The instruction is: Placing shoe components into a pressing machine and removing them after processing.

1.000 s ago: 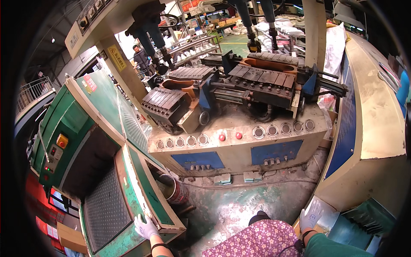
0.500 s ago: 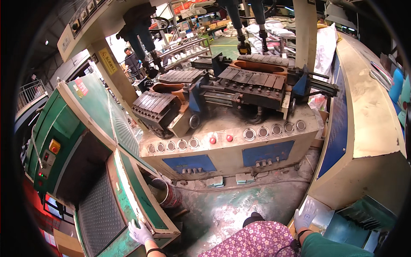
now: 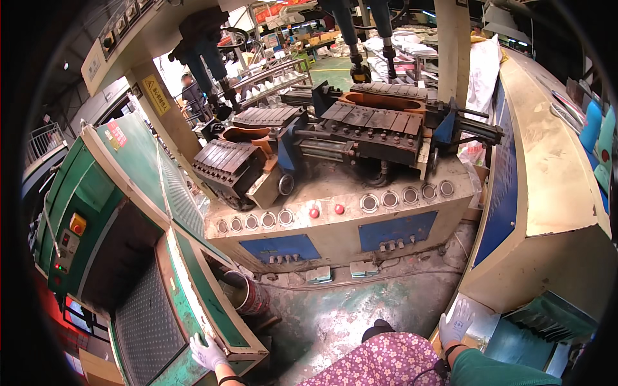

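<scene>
My left hand (image 3: 207,352), in a pale glove, lies with spread fingers on the edge of a green machine (image 3: 168,257) with a dotted conveyor bed (image 3: 151,321). Nothing is in it. On the other side my right hand (image 3: 456,321), gloved too, lies flat with fingers stretched on the lower ledge of a beige cabinet machine (image 3: 547,264); it holds nothing. Ahead, between both hands, stands a beige press (image 3: 341,231) with metal-plated clamps (image 3: 370,122), gauges (image 3: 389,199) and two red buttons (image 3: 339,209). A purple flowered apron (image 3: 380,360) covers my front.
A bucket (image 3: 248,293) stands beside the green machine. Two foot pedals (image 3: 364,269) and a cable lie on the floor before the press. A teal-lined opening (image 3: 521,341) is by my right forearm. Another person (image 3: 192,93) stands far behind at left.
The view has shifted slightly, so the machines sit a little further left and lower down. Both hands stay on the same machine edges; the far person's pose differs a little.
</scene>
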`<action>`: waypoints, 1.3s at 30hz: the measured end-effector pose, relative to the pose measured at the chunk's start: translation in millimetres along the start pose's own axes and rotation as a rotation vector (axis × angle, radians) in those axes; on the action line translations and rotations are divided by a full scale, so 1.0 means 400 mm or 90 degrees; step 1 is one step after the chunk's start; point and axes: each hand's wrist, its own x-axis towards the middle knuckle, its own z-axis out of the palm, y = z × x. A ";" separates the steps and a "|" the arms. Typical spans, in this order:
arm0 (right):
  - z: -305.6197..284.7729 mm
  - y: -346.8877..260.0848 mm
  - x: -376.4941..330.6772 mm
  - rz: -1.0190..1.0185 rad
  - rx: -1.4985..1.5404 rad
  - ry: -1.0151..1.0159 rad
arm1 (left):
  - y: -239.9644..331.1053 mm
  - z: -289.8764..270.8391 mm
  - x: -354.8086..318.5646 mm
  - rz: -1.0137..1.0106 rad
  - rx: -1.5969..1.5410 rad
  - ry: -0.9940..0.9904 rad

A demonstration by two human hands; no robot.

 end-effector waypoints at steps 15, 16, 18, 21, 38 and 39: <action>0.008 0.004 0.001 -0.010 0.005 0.010 | -0.005 0.004 0.003 -0.014 0.003 -0.015; 0.005 0.002 0.001 -0.007 0.009 0.007 | -0.006 0.004 0.003 -0.011 0.001 -0.014; 0.006 0.002 0.001 -0.008 0.011 0.007 | -0.006 0.001 0.003 -0.009 -0.001 -0.013; 0.000 0.000 -0.001 -0.009 0.015 0.008 | 0.004 -0.006 -0.003 -0.013 -0.006 -0.015; -0.017 -0.009 0.000 0.001 0.012 -0.006 | 0.006 -0.005 -0.001 -0.019 -0.005 -0.013; -0.021 -0.012 0.000 0.003 0.011 -0.010 | 0.005 -0.003 -0.001 -0.019 -0.005 -0.013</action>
